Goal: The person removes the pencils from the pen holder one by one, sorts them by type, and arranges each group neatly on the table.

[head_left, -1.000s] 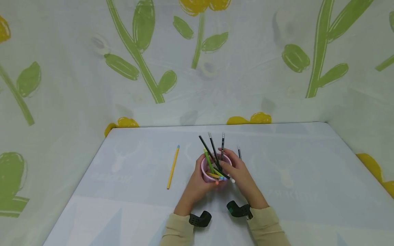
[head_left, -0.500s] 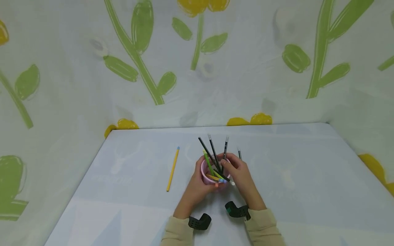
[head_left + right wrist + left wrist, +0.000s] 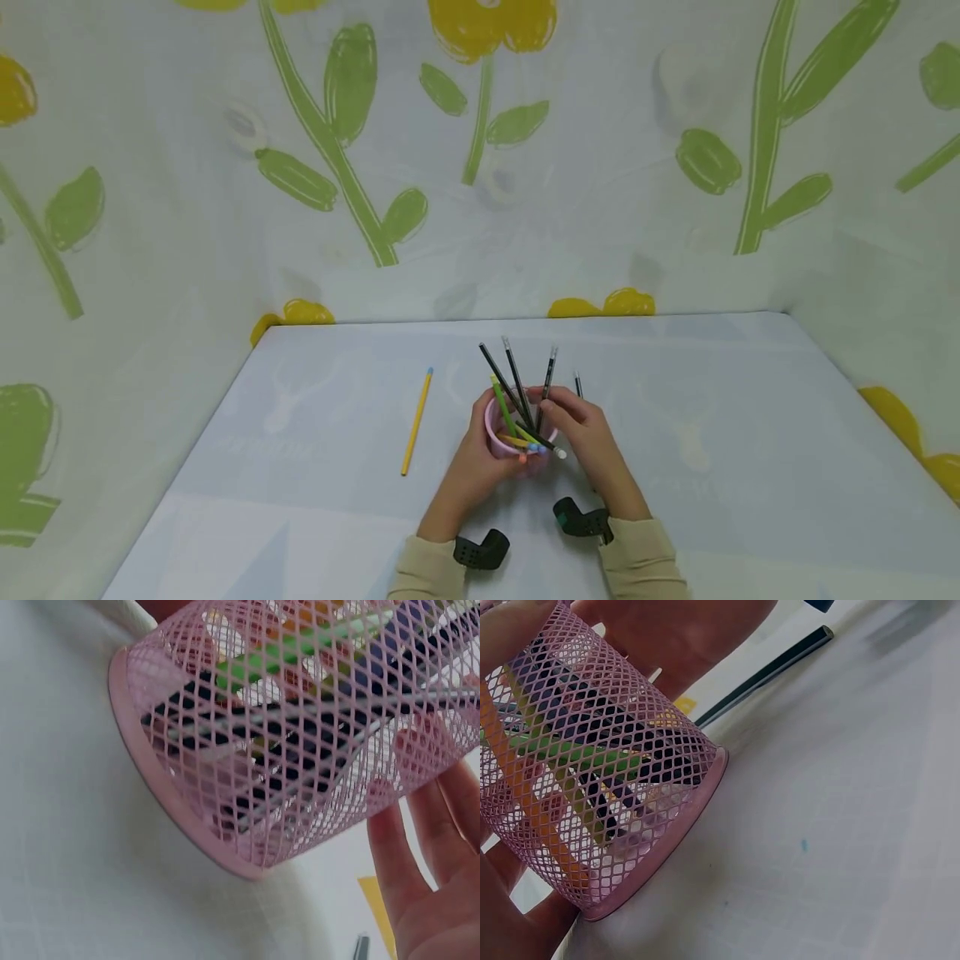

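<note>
A pink mesh pencil cup (image 3: pixel 491 429) stands on the table, tilted in both wrist views. My left hand (image 3: pixel 480 458) grips its left side, thumb near the front rim. My right hand (image 3: pixel 596 442) holds the right side; its fingers (image 3: pixel 416 840) lie along the mesh and its thumb is at the rim beside a black pencil (image 3: pixel 549 375). More black pencils (image 3: pixel 513 367) and a green pencil (image 3: pixel 502 404) lean out of the top. Shorter pencils with blue, orange and white ends rest by the front rim. Through the mesh (image 3: pixel 630 742), their lower parts show crossing each other.
To the left, a yellow pencil (image 3: pixel 417 421) with a blue end lies on the white table (image 3: pixel 315 467). Another black pencil (image 3: pixel 577 383) lies right of the cup, partly behind my right hand. A flower-printed cloth (image 3: pixel 585 208) encloses the back and sides.
The rightmost black pencil in the cup has leaned further right. My right hand's fingers have drawn in around the rim. Camera tilt makes the scene sit slightly lower; the loose pencils stay put.
</note>
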The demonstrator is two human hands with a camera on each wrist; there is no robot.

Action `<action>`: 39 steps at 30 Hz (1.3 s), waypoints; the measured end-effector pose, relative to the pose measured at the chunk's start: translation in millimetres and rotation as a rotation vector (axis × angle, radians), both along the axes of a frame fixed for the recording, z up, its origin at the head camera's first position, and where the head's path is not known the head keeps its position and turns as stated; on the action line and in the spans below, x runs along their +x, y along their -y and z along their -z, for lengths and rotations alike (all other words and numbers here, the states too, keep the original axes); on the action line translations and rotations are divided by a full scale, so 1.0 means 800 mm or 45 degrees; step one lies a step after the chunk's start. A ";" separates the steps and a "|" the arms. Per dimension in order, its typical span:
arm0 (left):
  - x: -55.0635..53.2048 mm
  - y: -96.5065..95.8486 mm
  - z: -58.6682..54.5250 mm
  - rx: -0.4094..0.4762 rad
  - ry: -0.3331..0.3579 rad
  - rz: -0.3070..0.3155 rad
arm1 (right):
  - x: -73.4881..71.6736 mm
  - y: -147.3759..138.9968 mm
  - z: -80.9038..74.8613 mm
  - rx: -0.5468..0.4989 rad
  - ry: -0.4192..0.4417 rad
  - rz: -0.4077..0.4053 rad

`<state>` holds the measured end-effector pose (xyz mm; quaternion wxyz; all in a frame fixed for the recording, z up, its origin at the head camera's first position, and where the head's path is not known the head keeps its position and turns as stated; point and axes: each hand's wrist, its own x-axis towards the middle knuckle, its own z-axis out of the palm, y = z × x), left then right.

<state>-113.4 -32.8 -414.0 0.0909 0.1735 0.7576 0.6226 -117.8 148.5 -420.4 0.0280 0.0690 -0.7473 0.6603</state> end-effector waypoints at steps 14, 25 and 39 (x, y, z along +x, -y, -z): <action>-0.006 0.003 0.033 -0.007 -0.045 -0.014 | 0.002 -0.004 0.009 -0.007 -0.089 -0.015; -0.013 -0.002 0.032 -0.001 -0.052 -0.007 | -0.001 -0.010 0.005 -0.039 -0.115 0.067; -0.012 -0.001 0.011 -0.016 -0.013 0.021 | -0.005 -0.010 0.002 -0.055 -0.095 0.174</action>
